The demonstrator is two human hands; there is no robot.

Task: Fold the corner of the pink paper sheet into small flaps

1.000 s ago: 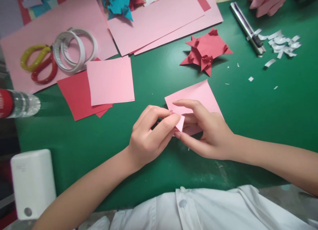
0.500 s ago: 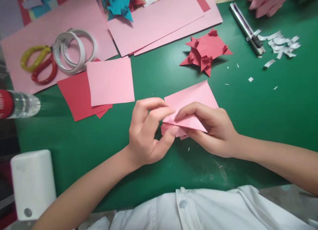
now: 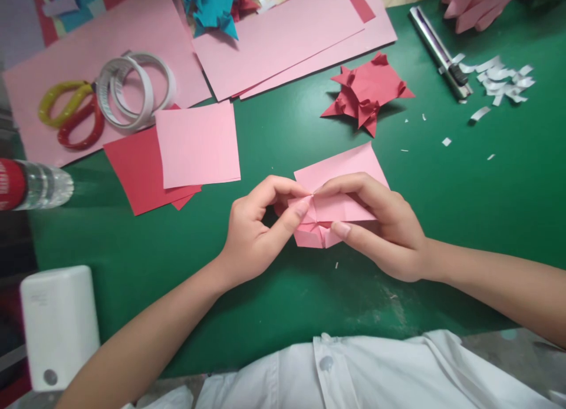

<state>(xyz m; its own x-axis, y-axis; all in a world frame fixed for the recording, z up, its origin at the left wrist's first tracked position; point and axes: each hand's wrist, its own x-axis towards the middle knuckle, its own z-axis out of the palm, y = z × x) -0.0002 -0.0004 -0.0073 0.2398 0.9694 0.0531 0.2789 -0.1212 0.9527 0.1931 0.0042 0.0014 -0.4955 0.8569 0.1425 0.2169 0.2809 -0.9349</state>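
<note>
Here the left hand (image 3: 252,238) and right hand (image 3: 384,232) both pinch a half-folded pink paper piece (image 3: 325,217) mid-counter (image 3: 442,220) — red folded star (image 3: 367,93) at twelve o'clock — mid-crease; next likely needs firm pressing.

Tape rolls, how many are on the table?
2. Both tape rolls lie at the upper left on a pink sheet, overlapping each other: one nearer the scissors at, one behind it at. More could be hidden under the papers.
</note>
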